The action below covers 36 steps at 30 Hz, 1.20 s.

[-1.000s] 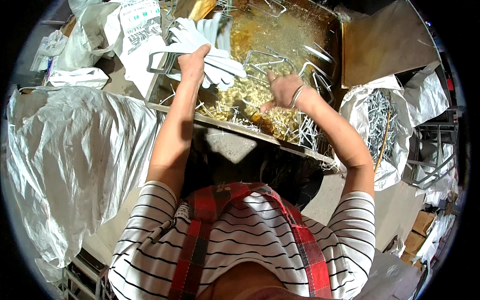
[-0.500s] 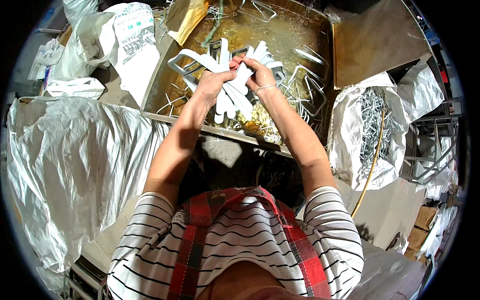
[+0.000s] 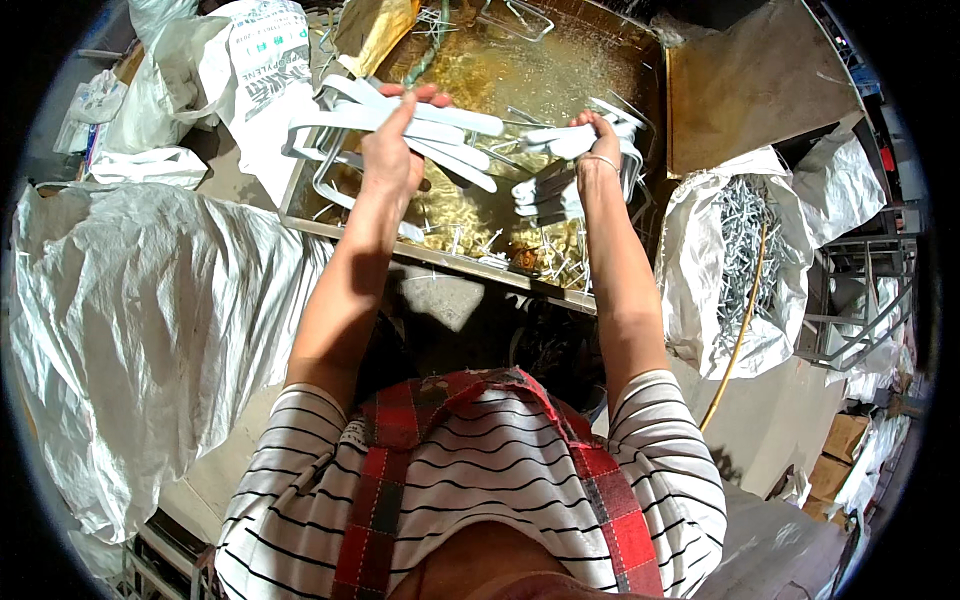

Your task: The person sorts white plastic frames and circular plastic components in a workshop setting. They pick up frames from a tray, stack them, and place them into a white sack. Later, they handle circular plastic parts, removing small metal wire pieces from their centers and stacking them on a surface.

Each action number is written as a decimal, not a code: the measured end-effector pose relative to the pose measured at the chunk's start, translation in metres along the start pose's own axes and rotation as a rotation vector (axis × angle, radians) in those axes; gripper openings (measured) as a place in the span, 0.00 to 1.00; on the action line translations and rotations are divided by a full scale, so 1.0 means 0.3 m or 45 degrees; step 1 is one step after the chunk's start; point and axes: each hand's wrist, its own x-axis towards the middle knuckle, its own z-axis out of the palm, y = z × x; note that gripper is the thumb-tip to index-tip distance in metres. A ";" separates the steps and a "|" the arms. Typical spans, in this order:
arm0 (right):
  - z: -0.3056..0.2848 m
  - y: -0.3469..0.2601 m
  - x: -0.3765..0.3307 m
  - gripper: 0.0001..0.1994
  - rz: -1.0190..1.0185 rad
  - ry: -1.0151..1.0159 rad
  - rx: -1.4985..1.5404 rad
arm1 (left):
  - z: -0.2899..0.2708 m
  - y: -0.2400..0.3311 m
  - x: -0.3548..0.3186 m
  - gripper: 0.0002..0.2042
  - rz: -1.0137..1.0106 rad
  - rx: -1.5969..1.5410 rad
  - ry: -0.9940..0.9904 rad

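Over a metal tray (image 3: 480, 270) with a wet brown bottom, my two hands are apart, each gripping white plastic pieces. My left hand (image 3: 393, 155) is closed around a bunch of long white plastic strips (image 3: 450, 127). The bent, loop-like ends of these strips stick out on the left. On the right, my right hand (image 3: 598, 148) is closed on a second bunch of white plastic strips (image 3: 552, 190), which hangs below and left of the fingers. Loose white scraps (image 3: 485, 245) lie in the tray near its front edge.
A white sack (image 3: 690, 270) full of grey-white scraps stands right of the tray, with a thin yellow stick (image 3: 748, 315) leaning in it. White sheeting (image 3: 150, 330) covers the left side. A brown board (image 3: 750, 85) and a yellowish sheet (image 3: 375, 35) lie by the tray's far end.
My hands were close together over one fanned bunch of white strips. They have moved apart, left and right, each with a part of the strips.
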 end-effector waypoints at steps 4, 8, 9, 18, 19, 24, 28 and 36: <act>0.032 0.074 -0.188 0.09 -0.123 -0.234 -0.783 | -0.052 -0.010 0.077 0.06 0.053 -0.209 0.223; 0.108 0.283 -0.261 0.11 -0.453 0.227 -0.897 | -0.011 -0.080 0.074 0.02 0.048 -0.257 0.305; 0.239 0.305 -0.389 0.11 -0.489 0.413 -0.742 | -0.036 -0.079 0.068 0.02 0.066 -0.212 0.315; 0.199 0.190 -0.312 0.13 -0.457 0.204 -0.902 | -0.063 -0.085 0.065 0.09 -0.136 -0.235 0.254; 0.186 0.188 -0.295 0.19 -0.470 0.275 -1.058 | -0.055 -0.090 0.059 0.09 -0.169 -0.175 0.192; 0.268 0.179 -0.473 0.28 -0.385 0.054 -1.548 | -0.038 -0.137 0.017 0.11 -0.391 -0.111 0.131; 0.147 0.057 -0.433 0.22 -0.207 -0.367 -1.998 | -0.071 -0.084 0.078 0.05 -0.295 -0.094 0.108; 0.017 -0.026 -0.458 0.11 -1.178 -2.802 -2.083 | -0.019 -0.064 -0.002 0.40 -0.962 -0.233 -0.587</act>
